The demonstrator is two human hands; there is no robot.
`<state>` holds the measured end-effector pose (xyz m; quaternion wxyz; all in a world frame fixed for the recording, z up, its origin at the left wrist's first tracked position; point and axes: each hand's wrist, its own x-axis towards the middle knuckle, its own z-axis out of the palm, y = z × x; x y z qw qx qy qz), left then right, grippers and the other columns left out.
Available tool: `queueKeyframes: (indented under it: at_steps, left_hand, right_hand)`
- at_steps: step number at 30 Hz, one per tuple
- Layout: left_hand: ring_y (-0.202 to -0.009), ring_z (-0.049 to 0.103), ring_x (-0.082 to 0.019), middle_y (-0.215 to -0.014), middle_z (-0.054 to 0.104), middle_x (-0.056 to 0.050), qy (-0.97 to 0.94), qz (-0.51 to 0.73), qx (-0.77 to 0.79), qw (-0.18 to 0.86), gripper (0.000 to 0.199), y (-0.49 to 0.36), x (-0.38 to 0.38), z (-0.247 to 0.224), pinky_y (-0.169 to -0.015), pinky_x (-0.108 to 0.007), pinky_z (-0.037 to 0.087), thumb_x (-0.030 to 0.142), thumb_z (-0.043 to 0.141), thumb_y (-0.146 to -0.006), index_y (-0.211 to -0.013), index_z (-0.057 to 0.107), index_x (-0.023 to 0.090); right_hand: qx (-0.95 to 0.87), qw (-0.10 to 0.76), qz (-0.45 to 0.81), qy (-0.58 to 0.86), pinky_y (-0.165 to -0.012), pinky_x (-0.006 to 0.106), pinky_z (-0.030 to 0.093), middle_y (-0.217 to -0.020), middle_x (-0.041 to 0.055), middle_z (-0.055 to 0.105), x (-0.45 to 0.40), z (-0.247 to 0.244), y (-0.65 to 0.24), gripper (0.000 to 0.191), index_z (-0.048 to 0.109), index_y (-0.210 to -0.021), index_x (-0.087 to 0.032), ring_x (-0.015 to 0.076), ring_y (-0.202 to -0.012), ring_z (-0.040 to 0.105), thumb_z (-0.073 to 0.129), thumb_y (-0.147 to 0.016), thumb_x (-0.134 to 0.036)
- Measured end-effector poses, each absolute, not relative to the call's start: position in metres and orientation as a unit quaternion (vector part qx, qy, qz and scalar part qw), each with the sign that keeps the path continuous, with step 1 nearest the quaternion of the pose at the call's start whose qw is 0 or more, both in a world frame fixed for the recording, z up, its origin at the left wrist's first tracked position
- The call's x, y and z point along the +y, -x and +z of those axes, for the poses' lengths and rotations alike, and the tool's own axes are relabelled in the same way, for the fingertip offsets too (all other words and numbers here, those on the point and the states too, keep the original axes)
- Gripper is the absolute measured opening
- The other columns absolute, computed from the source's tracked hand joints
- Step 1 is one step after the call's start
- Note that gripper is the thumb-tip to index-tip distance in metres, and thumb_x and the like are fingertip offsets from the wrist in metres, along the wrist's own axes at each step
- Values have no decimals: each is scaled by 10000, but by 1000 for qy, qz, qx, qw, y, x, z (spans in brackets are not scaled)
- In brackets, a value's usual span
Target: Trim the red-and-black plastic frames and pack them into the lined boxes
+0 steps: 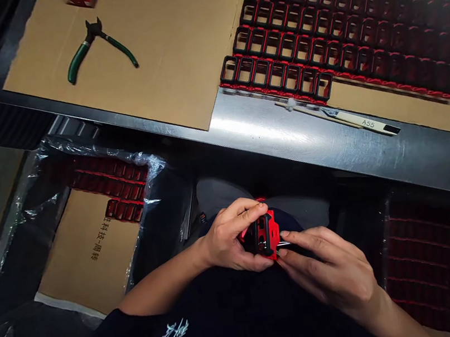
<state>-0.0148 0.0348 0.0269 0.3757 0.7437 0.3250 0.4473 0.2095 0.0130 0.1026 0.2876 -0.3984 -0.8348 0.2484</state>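
My left hand point(233, 237) is closed around a small red and black plastic housing point(274, 233), held in front of my body below the table edge. Its thumb and fingers grip the black sides, and the red end faces right. Against that red end are the fingertips of my right hand point(337, 267), pinched together. A thin, shiny sliver shows between those fingers and the housing; its kind is too small to tell.
Green-handled cutting pliers point(95, 36) lie open on cardboard point(167, 64). Rows of similar housings point(286, 44) cover the table's right side. A pale knife marked A55 point(364, 122) lies by the metal edge point(243, 118). A plastic-lined bin point(152, 162) at left holds more housings point(123, 210).
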Motion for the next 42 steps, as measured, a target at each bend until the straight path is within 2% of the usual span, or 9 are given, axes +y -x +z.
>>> queueKeyframes:
  at_steps: [5,12,19,24,29,33,36,38,42]
  left_hand:
    - [-849,692,-194,-1097,633,-120,-760,429,331,360,892,16,35,28,-610,-280,617,542,775,-788,-1530,404,213]
    - [-808,686,-190,-1095,639,-135,-780,413,324,341,928,20,34,25,-545,-253,583,619,744,-794,-1542,386,204]
    - [-848,698,-208,-1109,656,-143,-799,378,322,339,935,22,33,26,-556,-260,597,645,711,-808,-1551,356,203]
    - [-918,710,-222,-1085,669,-144,-809,366,327,323,870,23,33,30,-625,-271,619,661,644,-861,-1534,376,180]
    - [-875,722,-212,-1087,696,-136,-818,354,337,304,877,25,33,32,-627,-268,620,684,656,-837,-1512,402,185]
    - [-816,715,-189,-1068,693,-119,-812,371,337,298,879,22,34,32,-570,-245,600,660,671,-828,-1517,388,192]
    - [-756,697,-166,-1035,672,-93,-799,389,346,302,787,20,35,30,-510,-219,566,612,677,-823,-1459,452,206]
    - [-778,699,-178,-1017,663,-90,-781,415,348,311,753,19,34,27,-555,-244,593,634,697,-804,-1389,505,199]
    - [-985,712,-253,-1110,661,-126,-703,490,357,372,758,21,27,23,-812,-406,641,628,735,-802,-1372,451,215]
  right_hand:
    - [-834,268,270,401,-663,294,648,-1024,112,792,10,103,-211,129,770,-1024,-168,182,-795,710,712,-917,-125]
    - [-829,244,304,401,-700,302,650,-1054,97,785,7,103,-212,186,764,-1063,-182,184,-815,706,698,-912,-94]
    - [-834,225,331,380,-663,291,630,-1085,91,775,5,97,-214,251,731,-1129,-183,172,-788,687,652,-925,-61]
    - [-840,226,331,367,-654,292,617,-1058,84,773,6,97,-214,283,713,-1143,-169,174,-783,676,643,-913,-20]
    - [-836,220,342,368,-664,285,617,-1021,66,781,8,103,-211,246,707,-1114,-173,153,-735,675,573,-958,-38]
    - [-835,240,336,364,-639,281,600,-941,65,789,9,106,-205,220,693,-1087,-143,164,-735,710,565,-955,-23]
    - [-830,256,317,381,-625,272,593,-891,62,790,9,105,-201,197,701,-1035,-146,158,-693,713,594,-939,-12]
    - [-821,277,293,404,-645,275,602,-893,67,794,12,105,-201,173,703,-1013,-150,162,-697,724,623,-930,-22]
    - [-787,323,264,454,-713,287,614,-896,51,801,23,104,-210,167,709,-1000,-177,178,-780,762,695,-897,-46]
